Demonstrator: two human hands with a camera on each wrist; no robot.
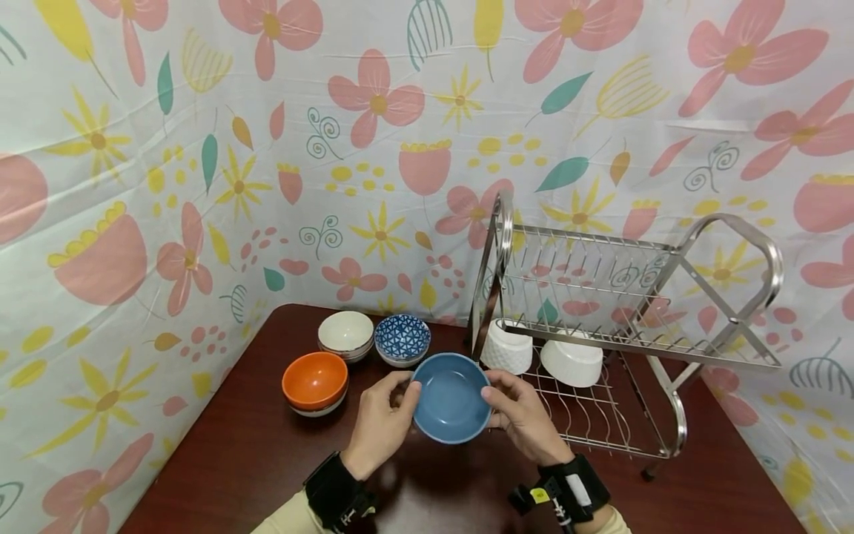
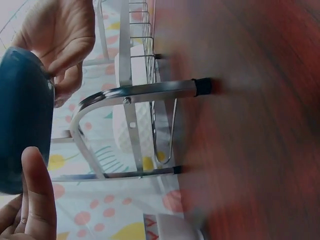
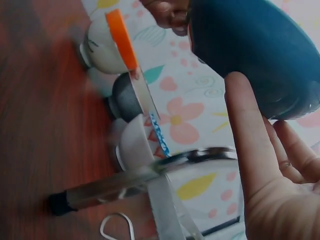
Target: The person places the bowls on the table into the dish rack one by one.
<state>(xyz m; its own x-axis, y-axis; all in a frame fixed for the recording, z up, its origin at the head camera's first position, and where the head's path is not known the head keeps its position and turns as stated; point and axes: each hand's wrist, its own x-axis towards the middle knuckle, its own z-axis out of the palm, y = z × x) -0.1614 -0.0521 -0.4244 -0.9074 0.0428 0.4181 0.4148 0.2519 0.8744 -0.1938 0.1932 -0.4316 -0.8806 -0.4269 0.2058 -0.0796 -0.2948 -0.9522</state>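
Both hands, left hand (image 1: 382,421) and right hand (image 1: 522,415), clasp our round blue ceramic bowl (image 1: 451,398) at frame centre; next comes careful racking, we judge.

Cut off at the left edge of the left wrist view: the blue bowl (image 2: 22,120). Blurred with motion in both wrist views: the bench (image 2: 260,120). Hidden behind the dish rack (image 1: 620,326) rail: upper parts of two white cups (image 1: 507,347). Smeared in the right wrist view: the orange bowl (image 3: 120,40).
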